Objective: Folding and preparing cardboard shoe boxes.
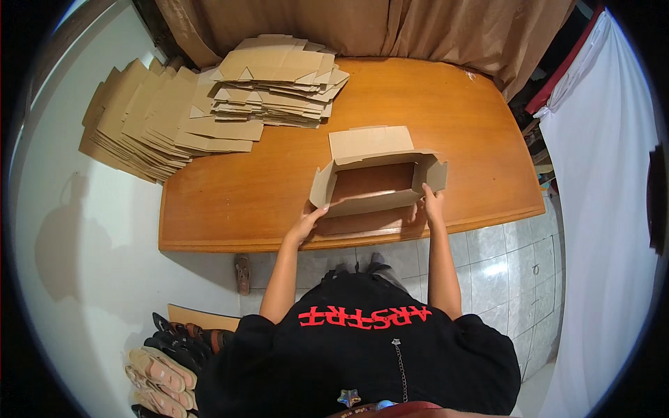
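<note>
Between my hands is a brown cardboard box (pixel 369 203), unfolded into an open frame near the table's front edge. Through it the brown tabletop shows, so its bottom is not closed. One wide flap stands out on its far side, and smaller flaps spread at its two ends. My left hand (pixel 305 224) grips the near left corner, with the thumb on the cardboard. At the near right corner, my right hand (pixel 433 204) holds the end panel, thumb up along the edge. The fingers of both hands are partly hidden by the cardboard.
Flat cardboard boxes lie in a stack (pixel 272 83) at the table's back left, beside a fanned row of flattened boxes (pixel 150 115). The wooden table (pixel 460 139) has a brown curtain (pixel 446 31) behind it. Sandals and shoes (pixel 164 369) sit at lower left; a white cloth (pixel 599 174) hangs right.
</note>
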Available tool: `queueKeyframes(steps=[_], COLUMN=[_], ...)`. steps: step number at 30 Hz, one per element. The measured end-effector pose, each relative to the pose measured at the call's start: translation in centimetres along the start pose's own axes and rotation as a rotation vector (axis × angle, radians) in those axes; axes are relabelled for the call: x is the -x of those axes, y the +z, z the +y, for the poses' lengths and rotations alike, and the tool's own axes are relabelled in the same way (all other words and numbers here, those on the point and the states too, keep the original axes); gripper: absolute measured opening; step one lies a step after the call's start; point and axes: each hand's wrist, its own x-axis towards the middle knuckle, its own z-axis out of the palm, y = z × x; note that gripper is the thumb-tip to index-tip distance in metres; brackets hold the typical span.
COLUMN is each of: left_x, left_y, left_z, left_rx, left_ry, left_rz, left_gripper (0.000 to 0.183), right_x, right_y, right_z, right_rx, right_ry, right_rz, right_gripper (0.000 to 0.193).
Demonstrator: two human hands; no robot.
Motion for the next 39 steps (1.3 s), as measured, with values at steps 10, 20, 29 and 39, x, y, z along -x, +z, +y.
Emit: queueKeyframes(steps=[10, 20, 29, 39], left_x=[-2.3, -4.8, -6.2, -5.5], left_y=[2.8, 4.5, 5.6, 4.3], left_z=[0.1, -2.2, -3.9, -2.0], left_rx=[0.111, 0.415, 0.648, 0.049], left_ry=[-0.216, -0.175, 0.010, 0.064], left_rz=[0.058, 0.298, 0.440, 0.569], left_gripper=[0.080, 0.039, 0.038, 0.053], right_x=[-1.4, -3.0, -4.1, -4.5], right_y=[-0.3, 0.2, 1.0, 0.9], right_z=[0.3, 2.4, 4.5, 1.8], right_rx=[-0.229, -0.374, -0.606, -0.193], right_ry=[0.487, 0.347, 0.270, 0.262], right_rz=[-0.327, -0.315, -0.358, -0.232], right_gripper=[0.047, 0.050, 0.060, 0.054])
